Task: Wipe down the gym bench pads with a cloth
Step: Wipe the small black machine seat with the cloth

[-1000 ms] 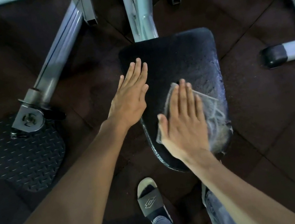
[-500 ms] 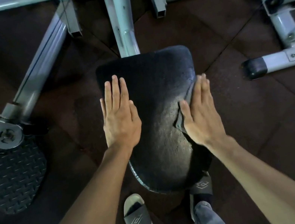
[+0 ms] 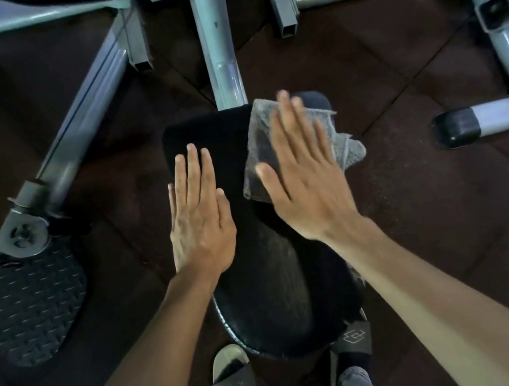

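- While the right hand (image 3: 307, 180), fingers straight, presses the thin grey woven cloth (image 3: 261, 154) flat, overlap strokes across the black padded seat (image 3: 263, 286).
- Left hand (image 3: 199, 217), fingers straight and together, steadies the pad.

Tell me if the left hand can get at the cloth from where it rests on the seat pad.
Probably yes. The left hand lies flat on the seat pad, with only bare pad between it and the cloth. The right hand presses on most of the cloth, so only its near edge is free.
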Action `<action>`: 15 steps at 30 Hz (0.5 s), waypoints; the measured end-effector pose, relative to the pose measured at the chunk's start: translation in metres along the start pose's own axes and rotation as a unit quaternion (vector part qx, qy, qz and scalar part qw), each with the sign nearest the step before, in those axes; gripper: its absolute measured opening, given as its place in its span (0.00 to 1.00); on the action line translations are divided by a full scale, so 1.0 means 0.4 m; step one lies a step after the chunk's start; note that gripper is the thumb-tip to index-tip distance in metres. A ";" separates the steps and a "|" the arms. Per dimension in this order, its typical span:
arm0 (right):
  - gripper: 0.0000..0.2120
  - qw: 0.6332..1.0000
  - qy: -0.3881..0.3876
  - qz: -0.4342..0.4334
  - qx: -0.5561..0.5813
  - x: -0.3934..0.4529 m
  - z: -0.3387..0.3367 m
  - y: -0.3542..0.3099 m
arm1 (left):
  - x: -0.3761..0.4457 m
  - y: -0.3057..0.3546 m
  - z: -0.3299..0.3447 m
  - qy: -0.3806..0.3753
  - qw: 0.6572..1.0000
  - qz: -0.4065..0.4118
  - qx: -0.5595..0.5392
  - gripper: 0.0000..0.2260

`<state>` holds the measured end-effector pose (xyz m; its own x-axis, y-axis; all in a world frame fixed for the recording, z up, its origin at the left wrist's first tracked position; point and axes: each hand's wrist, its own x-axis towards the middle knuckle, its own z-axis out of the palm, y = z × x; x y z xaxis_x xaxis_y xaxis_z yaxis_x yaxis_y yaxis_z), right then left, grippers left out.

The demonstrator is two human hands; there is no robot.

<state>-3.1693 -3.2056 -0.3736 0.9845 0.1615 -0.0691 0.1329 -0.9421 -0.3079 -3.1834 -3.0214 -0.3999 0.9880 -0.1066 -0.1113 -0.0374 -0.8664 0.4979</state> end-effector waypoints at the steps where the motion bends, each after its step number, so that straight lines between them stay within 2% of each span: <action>1: 0.35 1.000 -0.004 0.016 -0.014 -0.017 -0.001 0.013 | -0.002 0.002 0.002 0.008 1.000 -0.004 0.004 0.25; 6: 0.36 0.997 0.019 0.052 -0.052 0.124 0.036 0.012 | -0.004 0.003 0.015 0.038 0.999 -0.030 0.013 0.27; 9: 0.34 0.999 0.000 -0.007 -0.053 0.196 0.047 -0.031 | -0.007 0.001 0.018 0.055 0.997 -0.050 -0.022 0.28; 11: 0.32 0.997 -0.009 -0.058 -0.048 0.190 0.054 -0.058 | -0.015 -0.006 0.019 0.093 0.991 -0.075 -0.061 0.28; 13: 0.30 0.993 -0.036 -0.105 -0.035 0.121 0.047 -0.070 | -0.025 -0.015 0.017 0.126 0.981 -0.098 -0.114 0.27; 15: 0.29 0.985 -0.078 -0.146 -0.038 0.005 0.029 -0.059 | -0.036 -0.023 0.012 0.120 0.975 -0.106 -0.153 0.28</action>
<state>-3.1718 -3.1796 -0.3776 0.8740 0.4667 -0.1356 0.4219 -0.8671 -0.2650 -3.1980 -3.0142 -0.4072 0.9767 0.2082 -0.0530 0.1813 -0.6668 0.7228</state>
